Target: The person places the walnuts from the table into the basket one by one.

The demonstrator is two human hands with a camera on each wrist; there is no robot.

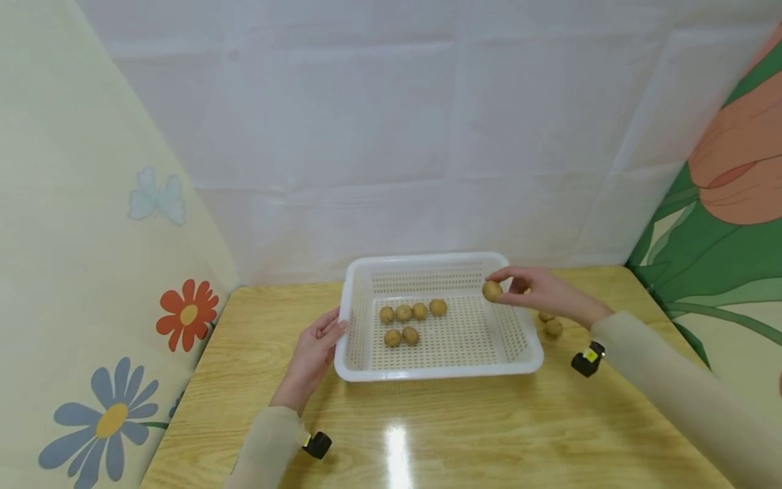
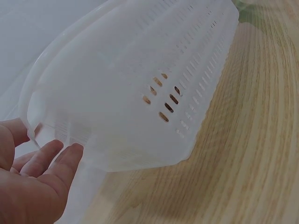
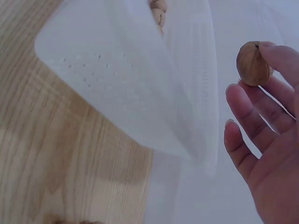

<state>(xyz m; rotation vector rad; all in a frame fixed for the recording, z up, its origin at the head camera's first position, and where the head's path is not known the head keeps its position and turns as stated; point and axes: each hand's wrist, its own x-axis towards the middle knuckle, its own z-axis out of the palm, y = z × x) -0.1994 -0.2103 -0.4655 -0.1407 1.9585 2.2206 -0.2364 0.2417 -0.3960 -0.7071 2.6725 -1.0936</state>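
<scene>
A white plastic basket (image 1: 436, 374) with slotted walls stands on the table, with several walnuts (image 1: 403, 313) in two short rows toward the left of its floor. My left hand (image 1: 314, 353) holds the basket's left rim, thumb over the edge and fingers against the outer wall, as the left wrist view shows. Over the basket's right end, my right hand (image 1: 530, 291) pinches one walnut (image 3: 253, 64) between thumb and fingers. In the right wrist view, its other fingers are spread loosely below the walnut.
Beyond the basket's right side lie a couple of walnuts (image 1: 554, 328), partly hidden by the right arm. The wood-grain table (image 1: 464, 435) runs back to a white-covered wall (image 1: 342, 136). Printed flower panels (image 1: 110, 421) flank it.
</scene>
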